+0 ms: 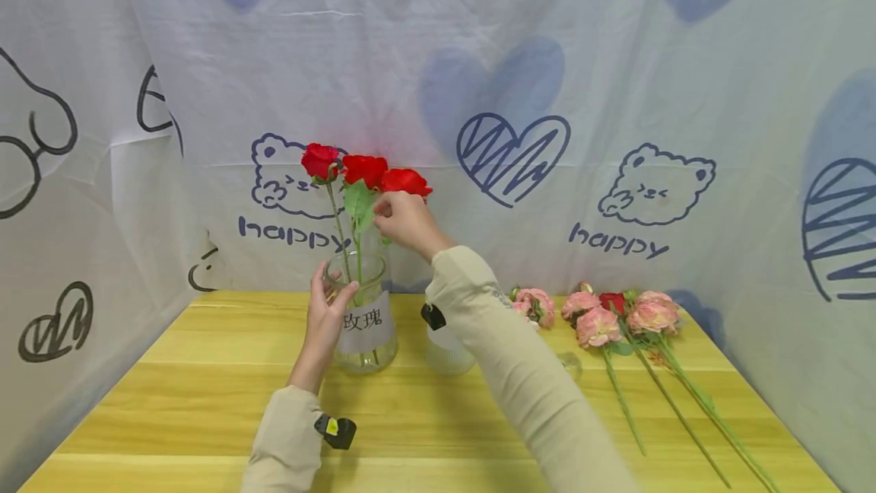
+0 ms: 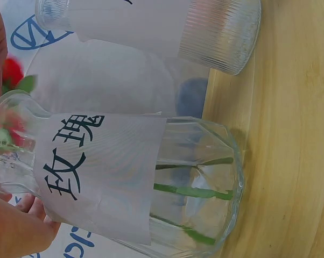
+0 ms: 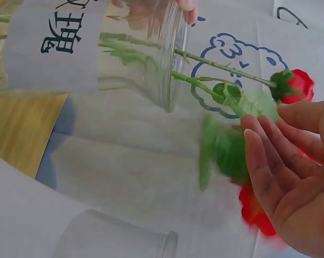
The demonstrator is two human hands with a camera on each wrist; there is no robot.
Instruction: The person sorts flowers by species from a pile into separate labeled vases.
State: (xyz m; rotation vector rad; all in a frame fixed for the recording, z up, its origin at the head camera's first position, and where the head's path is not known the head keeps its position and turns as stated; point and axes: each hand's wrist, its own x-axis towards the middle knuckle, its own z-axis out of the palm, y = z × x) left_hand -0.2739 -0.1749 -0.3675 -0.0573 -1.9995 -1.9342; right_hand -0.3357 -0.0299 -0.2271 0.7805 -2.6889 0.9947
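Note:
In the head view my left hand (image 1: 328,310) holds a clear glass vase (image 1: 363,268) near its neck, thumb in front and fingers at the side. A white label (image 2: 100,172) with dark characters wraps the vase. Red roses (image 1: 320,161) lean out of its mouth, and several green stem ends (image 2: 199,192) show inside near the bottom. My right hand (image 1: 408,223) is up among the blooms, its fingertips right at a green leaf (image 3: 259,105). The fingers are loosely bent, the thumb a little apart from them. A rose (image 3: 253,209) beyond the fingers is blurred.
A second, ribbed glass vase (image 2: 221,32) with a label stands right of the first, partly behind my right sleeve. Pink flowers (image 1: 598,326) and a red rose (image 1: 612,301) lie at the right of the wooden table (image 1: 205,394). A printed cloth (image 1: 383,82) hangs behind.

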